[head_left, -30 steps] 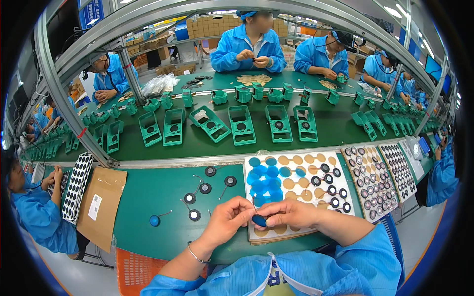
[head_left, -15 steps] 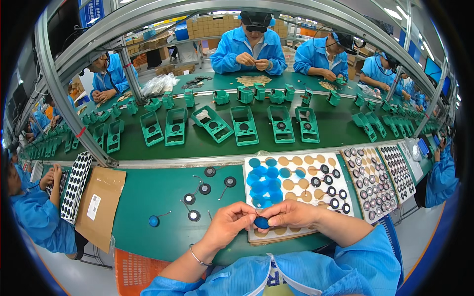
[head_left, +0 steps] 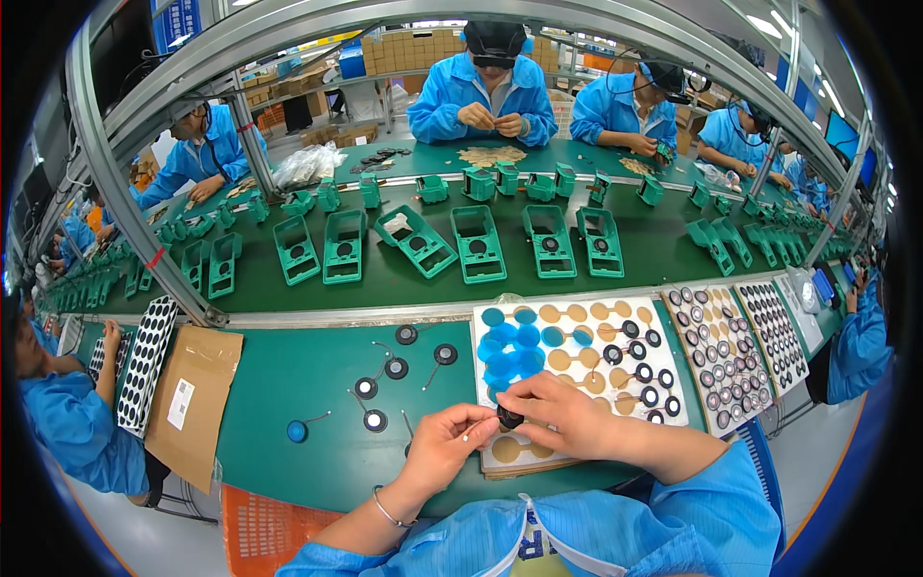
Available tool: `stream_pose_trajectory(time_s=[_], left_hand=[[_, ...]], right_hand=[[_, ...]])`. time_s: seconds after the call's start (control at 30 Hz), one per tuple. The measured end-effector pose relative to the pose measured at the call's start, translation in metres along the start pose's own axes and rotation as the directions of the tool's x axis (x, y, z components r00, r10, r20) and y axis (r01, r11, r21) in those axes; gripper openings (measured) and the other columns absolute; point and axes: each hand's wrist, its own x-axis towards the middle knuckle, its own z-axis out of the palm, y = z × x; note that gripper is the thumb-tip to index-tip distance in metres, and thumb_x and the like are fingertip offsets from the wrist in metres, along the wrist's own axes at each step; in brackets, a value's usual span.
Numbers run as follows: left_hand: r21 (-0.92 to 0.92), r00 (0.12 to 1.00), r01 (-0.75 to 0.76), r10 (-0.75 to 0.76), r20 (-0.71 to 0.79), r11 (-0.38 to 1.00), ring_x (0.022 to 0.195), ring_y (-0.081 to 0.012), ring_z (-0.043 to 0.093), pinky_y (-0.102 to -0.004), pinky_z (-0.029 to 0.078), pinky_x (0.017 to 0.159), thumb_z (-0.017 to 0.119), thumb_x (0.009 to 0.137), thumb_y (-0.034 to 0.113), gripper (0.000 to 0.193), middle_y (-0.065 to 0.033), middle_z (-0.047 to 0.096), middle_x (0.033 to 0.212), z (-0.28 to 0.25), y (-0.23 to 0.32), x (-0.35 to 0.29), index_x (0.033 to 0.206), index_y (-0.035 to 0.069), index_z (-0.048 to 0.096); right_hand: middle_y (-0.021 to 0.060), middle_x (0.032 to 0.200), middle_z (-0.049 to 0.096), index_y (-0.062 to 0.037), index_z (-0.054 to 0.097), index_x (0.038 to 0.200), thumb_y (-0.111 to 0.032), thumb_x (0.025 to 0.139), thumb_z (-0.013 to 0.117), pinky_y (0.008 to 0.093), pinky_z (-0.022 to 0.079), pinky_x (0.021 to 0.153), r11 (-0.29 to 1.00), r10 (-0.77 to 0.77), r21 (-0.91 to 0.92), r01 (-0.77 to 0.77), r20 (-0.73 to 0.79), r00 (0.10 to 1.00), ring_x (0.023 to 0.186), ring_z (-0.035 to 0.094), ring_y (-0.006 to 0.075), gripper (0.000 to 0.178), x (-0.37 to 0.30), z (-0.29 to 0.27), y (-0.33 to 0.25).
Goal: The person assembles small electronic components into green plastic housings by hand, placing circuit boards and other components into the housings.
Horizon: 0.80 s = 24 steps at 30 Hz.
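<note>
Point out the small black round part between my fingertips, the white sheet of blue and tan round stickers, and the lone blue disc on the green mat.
small black round part (head_left: 509, 417), head view, its top.
white sheet of blue and tan round stickers (head_left: 577, 358), head view, bare middle.
lone blue disc (head_left: 297, 431), head view, its centre.

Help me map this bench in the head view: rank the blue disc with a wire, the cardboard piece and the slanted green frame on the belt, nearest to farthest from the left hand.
From the left hand:
1. Blue disc with a wire, on the mat to its left.
2. Cardboard piece, farther left at the mat's edge.
3. Slanted green frame, beyond on the belt.

Single head fisheye, looks steeply down and forward: green workbench (head_left: 288, 385) close, conveyor belt (head_left: 615, 255) mid-frame, edges bent.
</note>
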Motion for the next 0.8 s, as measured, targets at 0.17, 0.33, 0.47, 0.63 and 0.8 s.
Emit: stream_pose_trajectory(time_s=[0.17, 0.33, 0.47, 0.63, 0.8], left_hand=[[0.008, 0.999, 0.038, -0.038, -0.029, 0.999, 0.069, -0.0095, 0.054, -0.0215, 0.046, 0.064, 0.06, 0.086, 0.005, 0.014, -0.006, 0.062, 0.08, 0.0, 0.002, -0.001, 0.095, -0.005, 0.061], [-0.025, 0.999, 0.045, -0.046, -0.028, 0.999, 0.068, -0.0089, 0.053, -0.0207, 0.045, 0.063, 0.06, 0.085, 0.005, 0.013, -0.0053, 0.061, 0.08, 0.0, 0.003, 0.0, 0.094, -0.004, 0.062], [-0.047, 0.998, 0.067, -0.067, -0.002, 0.997, 0.066, -0.0074, 0.051, -0.0193, 0.043, 0.06, 0.059, 0.086, 0.005, 0.01, -0.0031, 0.059, 0.077, -0.004, 0.001, 0.001, 0.091, -0.003, 0.062], [-0.085, 0.996, 0.081, -0.078, 0.036, 0.993, 0.068, -0.0067, 0.048, -0.0188, 0.04, 0.062, 0.058, 0.086, 0.005, 0.006, -0.0007, 0.057, 0.077, -0.008, -0.001, 0.003, 0.087, -0.001, 0.06], [-0.103, 0.999, 0.002, 0.003, 0.05, 0.995, 0.073, -0.0056, 0.048, -0.0194, 0.039, 0.066, 0.057, 0.086, 0.006, 0.004, 0.0009, 0.056, 0.079, -0.007, -0.005, 0.001, 0.085, 0.002, 0.058]], right_hand=[[0.0121, 0.108, 0.05, -0.0032, 0.051, 0.118, -0.007, 0.073, 0.067, 0.0365, 0.047, 0.079, 0.997, -0.045, -0.07, 0.044, -0.009, 0.999, 0.095, 0.05, 0.0299, 0.048, 0.002, -0.001, -0.005], [0.0122, 0.109, 0.05, -0.0027, 0.051, 0.118, -0.007, 0.073, 0.067, 0.0368, 0.046, 0.079, 0.994, -0.054, -0.094, 0.054, -0.004, 0.999, 0.095, 0.05, 0.0301, 0.048, 0.003, -0.001, -0.007], [0.0121, 0.109, 0.05, -0.0026, 0.051, 0.118, -0.007, 0.073, 0.066, 0.037, 0.046, 0.079, 0.994, -0.054, -0.095, 0.055, 0.01, 0.998, 0.095, 0.05, 0.0298, 0.047, 0.004, -0.001, -0.007], [0.0122, 0.108, 0.051, -0.0027, 0.052, 0.116, -0.006, 0.073, 0.067, 0.037, 0.046, 0.079, 0.995, -0.041, -0.088, 0.041, 0.005, 0.999, 0.095, 0.051, 0.0299, 0.045, 0.005, 0.002, -0.007], [0.0116, 0.113, 0.055, -0.0041, 0.055, 0.12, -0.003, 0.078, 0.064, 0.0323, 0.045, 0.087, 0.875, 0.165, 0.442, -0.197, 0.11, 0.98, 0.102, 0.055, 0.0239, 0.042, 0.003, 0.009, 0.001]])
